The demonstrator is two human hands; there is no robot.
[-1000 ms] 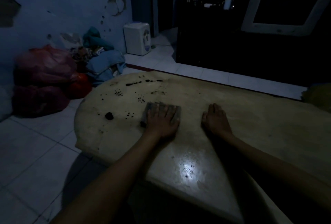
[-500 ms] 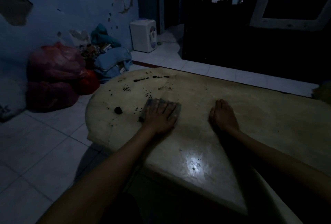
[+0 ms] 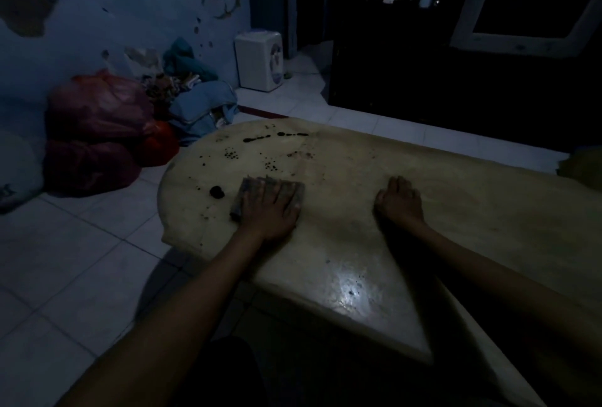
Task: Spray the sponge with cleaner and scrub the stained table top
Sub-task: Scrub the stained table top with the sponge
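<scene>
Pressing sponge [image 3: 294, 190] under left hand [image 3: 268, 211], stained table top [image 3: 358, 244]

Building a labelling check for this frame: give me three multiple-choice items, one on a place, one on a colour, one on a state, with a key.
1. Where does the sponge lie?
A. on the floor tiles
B. on the table top under the left hand
C. on the white appliance

2. What colour are the bags piled by the wall?
A. red
B. green
C. white

3. How does the right hand stand?
A. grips a spray bottle
B. lifted off the table
C. rests on the table top, holding nothing

Key: 1 B, the left hand's fingers lie flat over the sponge on the table; 2 A, the bags show red; 3 C, the right hand sits on bare table, no bottle in view.
</scene>
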